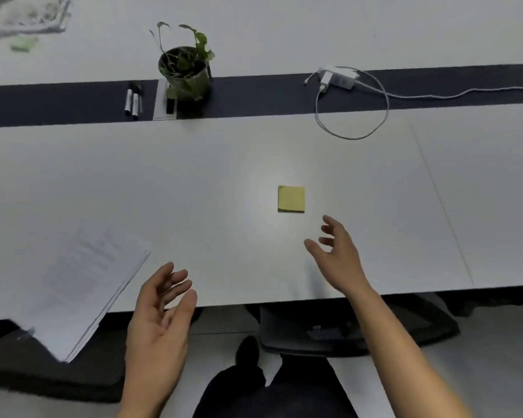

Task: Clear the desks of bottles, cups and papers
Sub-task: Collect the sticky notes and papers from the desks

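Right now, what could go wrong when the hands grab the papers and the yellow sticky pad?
1. The stack of papers hangs over the desk edge; a bump from the open left hand might tip it onto the floor.
2. The sticky pad lies flat, so the open right hand may slide it rather than lift it.

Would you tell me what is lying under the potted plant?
The potted plant stands on the dark strip, partly over a light panel holding a black object. Anything beneath the pot itself is hidden.
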The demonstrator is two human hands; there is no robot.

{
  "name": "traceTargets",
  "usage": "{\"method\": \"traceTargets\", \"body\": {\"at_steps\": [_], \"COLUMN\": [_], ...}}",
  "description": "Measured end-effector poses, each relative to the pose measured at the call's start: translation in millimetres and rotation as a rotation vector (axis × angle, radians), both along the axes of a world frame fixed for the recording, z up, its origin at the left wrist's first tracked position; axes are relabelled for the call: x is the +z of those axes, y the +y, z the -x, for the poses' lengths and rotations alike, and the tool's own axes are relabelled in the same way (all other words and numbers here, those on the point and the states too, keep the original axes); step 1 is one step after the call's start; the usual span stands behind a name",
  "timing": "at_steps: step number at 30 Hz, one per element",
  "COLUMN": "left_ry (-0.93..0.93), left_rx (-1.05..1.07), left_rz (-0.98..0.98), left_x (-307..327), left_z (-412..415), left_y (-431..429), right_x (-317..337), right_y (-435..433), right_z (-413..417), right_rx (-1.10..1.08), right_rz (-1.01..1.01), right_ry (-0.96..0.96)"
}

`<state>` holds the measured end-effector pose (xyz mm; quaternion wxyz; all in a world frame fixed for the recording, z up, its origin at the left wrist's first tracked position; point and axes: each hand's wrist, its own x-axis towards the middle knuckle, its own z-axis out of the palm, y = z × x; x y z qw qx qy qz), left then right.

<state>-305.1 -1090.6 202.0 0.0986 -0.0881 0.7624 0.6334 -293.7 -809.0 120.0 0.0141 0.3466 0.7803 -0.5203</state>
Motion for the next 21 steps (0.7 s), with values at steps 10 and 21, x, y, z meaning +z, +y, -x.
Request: {"method": "traceTargets", "body": {"at_steps": [10, 21], "left_ry": [-0.026, -0.033], "left_rx": [0.347, 0.381], "left_rz": [0.085, 0.066], "left_x": [-5, 12], "left_z": [-1, 5], "left_y": [34, 56], "right_x": [-140, -123], "right_y": [52, 30], "right_z": [173, 149], "right_rx": [0.657, 0.394], "right_rz": [-0.495, -0.165], "right_ry": [-0.421, -0.532]}}
